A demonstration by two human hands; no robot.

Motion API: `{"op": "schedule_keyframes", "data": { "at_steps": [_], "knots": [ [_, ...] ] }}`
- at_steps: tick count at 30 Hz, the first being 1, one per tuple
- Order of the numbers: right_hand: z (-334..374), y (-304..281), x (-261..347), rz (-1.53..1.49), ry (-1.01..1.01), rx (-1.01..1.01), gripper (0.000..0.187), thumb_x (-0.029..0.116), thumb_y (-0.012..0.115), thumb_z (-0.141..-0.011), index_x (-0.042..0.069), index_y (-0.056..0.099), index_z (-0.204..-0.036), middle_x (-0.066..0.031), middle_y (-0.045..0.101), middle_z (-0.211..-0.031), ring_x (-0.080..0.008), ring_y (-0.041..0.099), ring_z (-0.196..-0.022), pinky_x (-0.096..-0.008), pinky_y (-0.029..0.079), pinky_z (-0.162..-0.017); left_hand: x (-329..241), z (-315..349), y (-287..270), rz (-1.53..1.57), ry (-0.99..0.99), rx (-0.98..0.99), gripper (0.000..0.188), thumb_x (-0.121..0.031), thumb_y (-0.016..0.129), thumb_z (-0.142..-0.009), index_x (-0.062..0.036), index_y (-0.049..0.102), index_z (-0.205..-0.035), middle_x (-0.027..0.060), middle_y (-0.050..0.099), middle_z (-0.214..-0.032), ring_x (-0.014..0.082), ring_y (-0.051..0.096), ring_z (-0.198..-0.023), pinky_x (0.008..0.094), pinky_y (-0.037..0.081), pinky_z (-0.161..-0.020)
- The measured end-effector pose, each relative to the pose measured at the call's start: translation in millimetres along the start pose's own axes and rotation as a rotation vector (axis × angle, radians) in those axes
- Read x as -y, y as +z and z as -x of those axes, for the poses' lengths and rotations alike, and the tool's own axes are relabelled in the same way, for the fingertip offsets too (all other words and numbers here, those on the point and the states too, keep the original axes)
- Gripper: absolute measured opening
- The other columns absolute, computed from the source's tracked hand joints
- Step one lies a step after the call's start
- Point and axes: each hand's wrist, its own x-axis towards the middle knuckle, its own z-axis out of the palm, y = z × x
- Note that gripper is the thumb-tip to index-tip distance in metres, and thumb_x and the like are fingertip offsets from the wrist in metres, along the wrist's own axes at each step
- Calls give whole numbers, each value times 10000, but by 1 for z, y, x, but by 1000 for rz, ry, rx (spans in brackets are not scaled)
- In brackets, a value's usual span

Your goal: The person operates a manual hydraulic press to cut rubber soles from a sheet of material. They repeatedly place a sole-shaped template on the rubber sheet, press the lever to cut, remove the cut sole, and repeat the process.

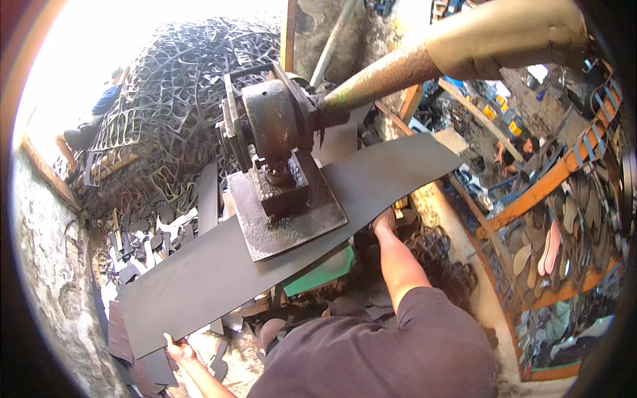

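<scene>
A long dark grey sheet (192, 285), smooth like rubber or foam, lies slanted under the square metal plate (292, 232) of a press. My left hand (180, 350) grips the sheet's near edge at its left end, thumb on top and the other fingers partly underneath. Farther right, my right hand (383, 220) is at the near edge of the sheet, below the raised right part. Its fingers are hidden by the sheet, so their grip does not show. Beneath the sheet, a green block (322, 272) sticks out toward me.
A thick rusty arm (385, 76) runs from the press head to the upper right. Behind stands a heap of dark cut-out scrap webbing (192, 73). At right, wooden shelving (531, 202) holds sole-shaped pieces. Another person (524, 149) is lower down there; another at far left (83, 136).
</scene>
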Motion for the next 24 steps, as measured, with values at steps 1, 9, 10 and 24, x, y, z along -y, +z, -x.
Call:
{"op": "schedule_keyframes", "data": {
  "at_steps": [1,9,10,24],
  "knots": [
    [11,-7,-9,96,-56,-12,391,370,586,-974,55,650,-1198,-165,584,-1339,-391,582,-1235,-507,504,-993,-7,0,-1,7,-3,-1,485,-304,670,-1023,74,577,-1313,184,663,-1298,310,641,-1184,447,521,-1067],
    [135,-95,-95,170,-312,-216,142,175,652,-914,39,693,-902,-189,631,-981,-412,626,-990,-523,511,-882,62,28,62,-97,-543,409,399,-292,687,-1013,-15,634,-1295,126,711,-1228,264,677,-1129,413,544,-1049],
    [151,-107,-112,178,-276,-227,138,165,662,-904,33,695,-883,-191,634,-968,-413,631,-977,-518,515,-875,95,72,109,-166,-467,322,418,-300,687,-1014,-18,609,-1313,119,696,-1235,246,676,-1113,426,561,-1009],
    [181,-141,-68,-44,-290,-354,150,153,727,-905,13,726,-958,-158,653,-893,-350,653,-838,-436,513,-758,219,144,233,-342,-648,367,389,-94,839,-874,-126,659,-1217,29,717,-1067,196,700,-982,436,613,-925]
  ]
}}
